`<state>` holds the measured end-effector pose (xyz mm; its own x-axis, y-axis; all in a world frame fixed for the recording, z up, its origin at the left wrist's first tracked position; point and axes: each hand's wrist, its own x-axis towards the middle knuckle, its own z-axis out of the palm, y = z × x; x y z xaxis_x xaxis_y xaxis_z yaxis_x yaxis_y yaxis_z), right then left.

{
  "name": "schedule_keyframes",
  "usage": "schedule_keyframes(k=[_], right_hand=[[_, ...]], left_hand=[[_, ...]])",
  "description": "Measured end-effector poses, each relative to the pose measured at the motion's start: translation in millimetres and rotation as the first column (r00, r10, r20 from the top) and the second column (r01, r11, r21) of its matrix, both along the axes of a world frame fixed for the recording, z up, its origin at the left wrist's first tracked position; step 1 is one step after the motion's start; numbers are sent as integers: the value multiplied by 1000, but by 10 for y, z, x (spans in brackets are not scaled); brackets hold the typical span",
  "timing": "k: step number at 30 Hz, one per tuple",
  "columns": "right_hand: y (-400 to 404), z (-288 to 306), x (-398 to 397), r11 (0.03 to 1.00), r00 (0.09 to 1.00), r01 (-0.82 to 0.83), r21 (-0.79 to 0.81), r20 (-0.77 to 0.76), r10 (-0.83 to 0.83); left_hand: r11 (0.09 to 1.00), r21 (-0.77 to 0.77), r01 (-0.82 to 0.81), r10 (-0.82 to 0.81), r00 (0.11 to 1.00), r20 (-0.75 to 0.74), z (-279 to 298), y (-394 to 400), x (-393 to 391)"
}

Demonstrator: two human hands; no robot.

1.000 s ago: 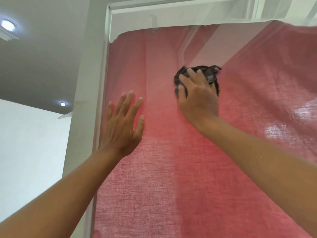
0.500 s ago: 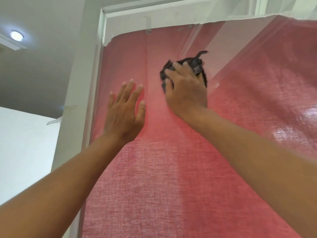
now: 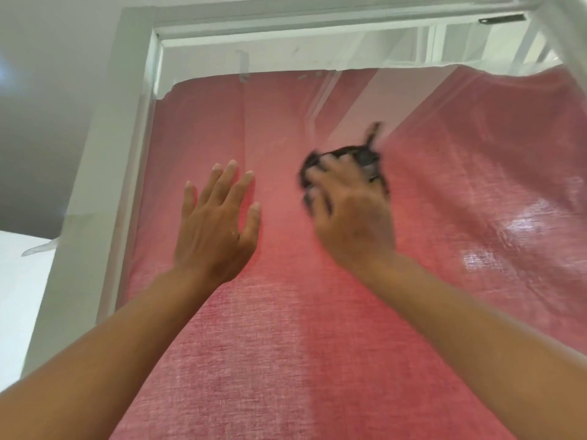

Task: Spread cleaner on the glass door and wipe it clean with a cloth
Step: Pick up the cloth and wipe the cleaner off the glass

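The glass door [image 3: 476, 192] fills the view, with a red curtain behind the pane. My right hand [image 3: 349, 214] presses a crumpled dark cloth [image 3: 362, 157] against the upper middle of the glass; hand and cloth are blurred by motion, and most of the cloth is hidden under the fingers. My left hand [image 3: 216, 223] lies flat on the glass to the left of it, fingers straight and spread, holding nothing. No cleaner bottle is in view.
The white door frame [image 3: 127, 147] runs up the left side and across the top. A strip of bare glass shows above the curtain's top edge [image 3: 286, 55]. Grey ceiling and a white wall lie to the left.
My right hand with the cloth has swept left and slightly up across the glass, and the view has tilted upward to show the frame's top. My left hand has stayed flat on the pane.
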<state>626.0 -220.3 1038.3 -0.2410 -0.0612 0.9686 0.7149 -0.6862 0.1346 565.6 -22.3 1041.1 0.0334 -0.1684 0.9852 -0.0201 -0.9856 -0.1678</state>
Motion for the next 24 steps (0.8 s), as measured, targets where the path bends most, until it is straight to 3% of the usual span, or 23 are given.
schedule_keyframes(k=[2, 4, 6, 9, 12, 14, 15, 17, 19, 20, 22, 24], right_hand=[[185, -205, -17, 956, 992, 68, -284, 120, -35], [168, -221, 11, 934, 992, 88, -347, 114, -51], [13, -134, 47, 962, 995, 84, -260, 78, -65], [-410, 62, 144, 997, 996, 39, 64, -87, -33], [-834, 168, 239, 933, 963, 42, 357, -263, 58], [-831, 176, 229, 910, 948, 36, 413, -303, 100], [-755, 148, 201, 927, 958, 30, 373, -274, 80], [-538, 54, 166, 993, 997, 45, 105, -74, -37], [-382, -9, 167, 969, 992, 103, -226, 95, -84], [-356, 26, 171, 944, 989, 124, -304, 117, -92], [-307, 185, 130, 974, 995, 80, -214, 67, -67], [-209, 358, 49, 999, 993, 10, 47, -116, -5]], left_hand=[[1000, 9, -1, 1, 1000, 15, 9, 2, -2], [1000, 10, 0, 0, 1000, 14, 1, 4, -7], [1000, 7, 0, 0, 1000, -1, -11, -2, -18], [1000, 6, -1, 1, 1000, -30, -20, -32, -40], [1000, 29, 4, -2, 999, -52, -19, -82, -45], [999, 41, 13, -11, 998, -57, 3, -126, -45], [999, 44, 17, -15, 998, -59, 18, -153, -41], [999, 46, 18, -15, 998, -58, 45, -186, -35], [999, 54, 8, -5, 999, -51, 59, -182, -18], [998, 62, 0, 3, 999, -45, 64, -173, -10], [997, 79, -13, 16, 999, -35, 69, -152, 2], [996, 84, -13, 15, 1000, -27, 64, -145, 7]])
